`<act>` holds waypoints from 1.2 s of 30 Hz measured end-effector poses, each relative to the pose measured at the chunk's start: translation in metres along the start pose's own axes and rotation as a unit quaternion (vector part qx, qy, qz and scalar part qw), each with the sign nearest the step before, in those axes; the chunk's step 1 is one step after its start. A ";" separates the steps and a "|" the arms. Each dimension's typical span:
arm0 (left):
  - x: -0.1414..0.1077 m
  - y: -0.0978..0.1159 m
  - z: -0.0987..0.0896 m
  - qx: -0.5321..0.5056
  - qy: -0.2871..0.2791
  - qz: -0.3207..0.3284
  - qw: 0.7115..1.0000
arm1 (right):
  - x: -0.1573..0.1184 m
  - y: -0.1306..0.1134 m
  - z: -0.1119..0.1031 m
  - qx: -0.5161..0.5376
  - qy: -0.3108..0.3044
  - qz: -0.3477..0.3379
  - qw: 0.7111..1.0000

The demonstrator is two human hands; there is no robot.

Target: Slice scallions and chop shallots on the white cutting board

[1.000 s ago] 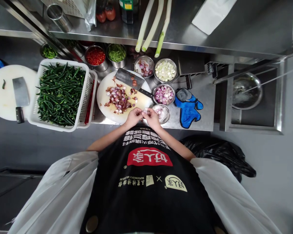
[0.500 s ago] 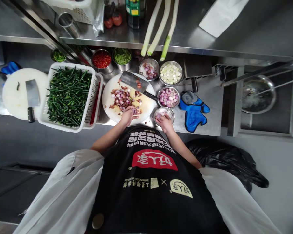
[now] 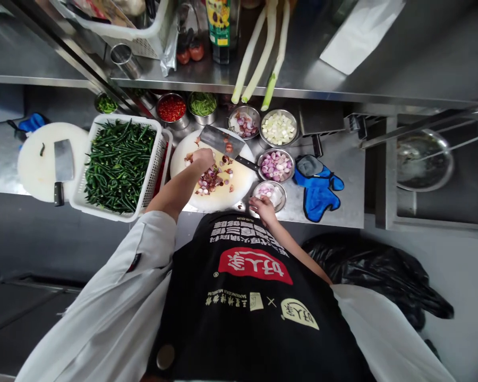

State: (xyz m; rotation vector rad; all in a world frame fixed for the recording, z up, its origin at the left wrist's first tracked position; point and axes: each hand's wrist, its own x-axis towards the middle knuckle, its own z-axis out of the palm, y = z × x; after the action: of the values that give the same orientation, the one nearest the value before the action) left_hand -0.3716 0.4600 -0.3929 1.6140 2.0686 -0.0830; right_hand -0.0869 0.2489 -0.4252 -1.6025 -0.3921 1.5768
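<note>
On the round white cutting board (image 3: 239, 185) lies a pile of small purple shallots (image 3: 210, 181) with loose brown skins. My left hand (image 3: 204, 158) is curled over the far left part of this pile; its fingertips, and anything in them, are hidden. A cleaver (image 3: 222, 141) rests across the back of the board, its black handle pointing right. At the near rim of a small metal bowl (image 3: 283, 204) is my right hand (image 3: 263, 208), fingers stretched out and nothing visibly held. Pale shallot pieces (image 3: 271, 192) lie in that bowl. Behind it stands a bowl of peeled shallots (image 3: 275, 164).
A white basket of green chillies (image 3: 119, 162) stands left, beside another board (image 3: 32, 164) with a cleaver (image 3: 63, 162). Bowls of white cubes (image 3: 279, 127) and chopped red chillies (image 3: 171, 108) line the back. Leeks (image 3: 250, 53) overhang the shelf. A blue glove (image 3: 321, 193) lies right.
My left hand has moved away from the board's near edge to the far left of the pile and curled. My right hand has drawn back from over the bowl to its near rim.
</note>
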 end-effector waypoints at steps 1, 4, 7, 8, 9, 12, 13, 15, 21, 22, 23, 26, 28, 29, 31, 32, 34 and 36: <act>0.003 0.004 0.003 0.000 0.000 0.002 1.000 | -0.002 0.000 0.001 -0.003 -0.005 -0.002 1.000; 0.003 0.008 0.008 -0.028 0.032 0.041 0.998 | -0.005 -0.002 0.000 -0.010 -0.012 -0.001 1.000; -0.011 0.007 0.006 -0.084 0.063 0.103 0.989 | -0.006 -0.005 -0.003 -0.024 -0.023 0.003 0.999; -0.020 0.007 0.005 -0.112 0.068 0.131 0.983 | -0.006 -0.007 -0.002 -0.029 -0.027 -0.001 0.999; -0.033 0.007 0.006 -0.140 0.065 0.163 0.974 | -0.005 -0.008 -0.001 -0.032 -0.031 -0.008 0.999; -0.083 0.014 0.022 -0.193 0.019 0.258 0.947 | -0.002 -0.016 0.008 -0.026 -0.055 -0.030 0.998; -0.101 0.018 0.032 -0.195 0.002 0.279 0.940 | -0.001 -0.018 0.012 -0.020 -0.068 -0.034 0.997; -0.133 0.027 0.055 -0.186 -0.009 0.296 0.937 | 0.002 -0.023 0.022 -0.009 -0.093 -0.034 0.995; -0.161 0.034 0.100 -0.239 -0.001 0.251 0.938 | 0.011 -0.020 0.045 -0.007 -0.097 -0.021 0.995; -0.160 0.032 0.102 -0.267 0.005 0.236 0.934 | 0.012 -0.018 0.047 -0.010 -0.098 -0.024 0.995; -0.158 0.030 0.102 -0.301 0.011 0.218 0.928 | 0.013 -0.017 0.049 -0.012 -0.099 -0.029 0.995; -0.156 0.021 0.101 -0.425 0.022 0.154 0.892 | 0.018 -0.015 0.054 -0.021 -0.100 -0.062 0.993; -0.157 0.017 0.099 -0.499 0.012 0.118 0.858 | 0.021 -0.018 0.057 -0.039 -0.101 -0.092 0.990; -0.158 0.015 0.099 -0.527 0.004 0.104 0.844 | 0.022 -0.019 0.058 -0.055 -0.102 -0.108 0.987; -0.160 0.013 0.097 -0.563 -0.015 0.081 0.823 | 0.022 -0.023 0.058 -0.089 -0.106 -0.135 0.981; -0.161 0.012 0.097 -0.573 -0.024 0.073 0.816 | 0.021 -0.025 0.058 -0.102 -0.109 -0.144 0.978; -0.163 0.010 0.095 -0.587 -0.045 0.065 0.806 | 0.018 -0.028 0.057 -0.106 -0.112 -0.153 0.976; -0.164 0.009 0.094 -0.597 -0.066 0.067 0.797 | 0.013 -0.030 0.056 -0.095 -0.117 -0.152 0.977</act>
State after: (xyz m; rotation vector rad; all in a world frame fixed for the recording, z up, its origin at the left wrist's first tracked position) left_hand -0.3032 0.2839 -0.4020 0.8545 1.3123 0.9412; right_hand -0.1276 0.2952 -0.4044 -1.4168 -0.8949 1.5267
